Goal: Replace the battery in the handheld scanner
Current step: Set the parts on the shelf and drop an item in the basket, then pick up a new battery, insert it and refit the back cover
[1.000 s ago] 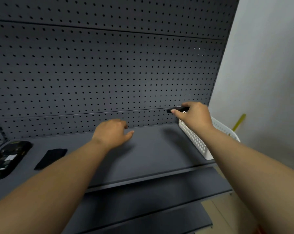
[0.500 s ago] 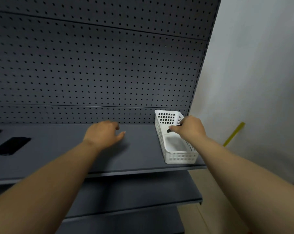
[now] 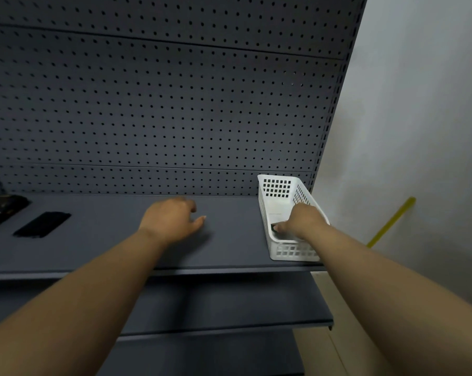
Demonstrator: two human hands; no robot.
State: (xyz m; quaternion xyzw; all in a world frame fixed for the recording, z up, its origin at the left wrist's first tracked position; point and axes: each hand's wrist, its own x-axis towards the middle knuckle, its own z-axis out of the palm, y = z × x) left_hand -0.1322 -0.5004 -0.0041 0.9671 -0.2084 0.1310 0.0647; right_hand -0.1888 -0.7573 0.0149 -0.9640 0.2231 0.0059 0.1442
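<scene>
Shelf (image 3: 229, 248): grey, pegboard behind.
Basket (image 3: 291, 251): white, at my shelf's right end.
Scanner (image 3: 1, 208): far left, dark cover (image 3: 42, 224) beside it.
Left hand (image 3: 172, 219): loosely curled above the shelf, holding nothing.
Right hand (image 3: 301, 221): reaching into the basket, fingers pinching the black battery (image 3: 275, 228).

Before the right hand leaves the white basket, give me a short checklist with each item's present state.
1. Right hand inside white basket: ok.
2. Dark item at its fingers low in the basket: ok.
3. Item released or gripped: cannot tell.
4. Left hand empty over the shelf: ok.
5. Scanner on the shelf, far left: ok.
6. Dark flat part lies beside scanner: ok.
</scene>
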